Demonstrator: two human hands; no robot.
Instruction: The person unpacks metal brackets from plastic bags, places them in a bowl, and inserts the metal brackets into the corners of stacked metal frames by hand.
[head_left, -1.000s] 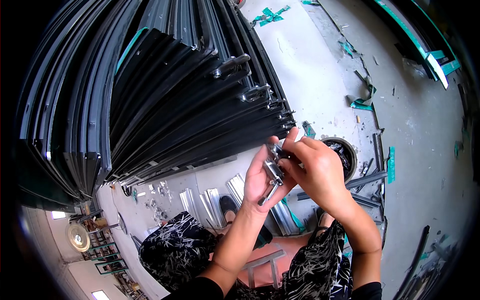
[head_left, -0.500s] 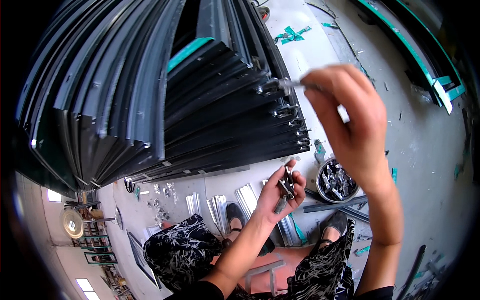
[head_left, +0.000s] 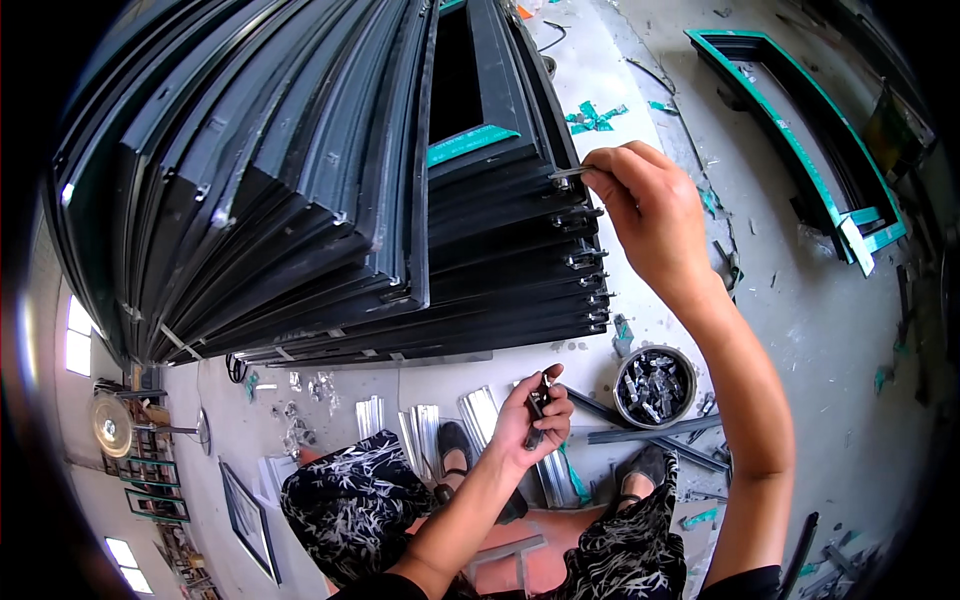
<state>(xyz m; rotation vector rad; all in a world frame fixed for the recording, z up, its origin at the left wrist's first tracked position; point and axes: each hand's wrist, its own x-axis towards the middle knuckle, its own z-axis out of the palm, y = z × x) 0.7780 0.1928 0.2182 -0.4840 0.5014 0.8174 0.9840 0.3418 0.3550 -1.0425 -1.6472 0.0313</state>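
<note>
A thin metal strip (head_left: 572,172) is pinched between the fingertips of my right hand (head_left: 655,215), its end at the corner of the uppermost dark frames. These black metal frames (head_left: 490,290) form a tall stack, with small metal fittings (head_left: 585,258) sticking out along the right-hand corners. Lower down, my left hand (head_left: 520,425) is curled around several small dark metal fittings (head_left: 541,398). Its fingers partly hide them. A round bowl (head_left: 690,365) full of similar metal pieces stands on the floor, to the right of my left hand.
More dark frames (head_left: 290,180) fan out at the left. Silver metal profiles (head_left: 478,415) lie near my feet, dark bars (head_left: 655,432) below the bowl. A green-edged frame (head_left: 790,140) rests on the floor at the far right. Green tape scraps (head_left: 596,117) lie farther back.
My right hand has moved left, closer to the frame corner, and its blur is gone. The left hand keeps its hold on the fittings. The whole view has shifted somewhat.
</note>
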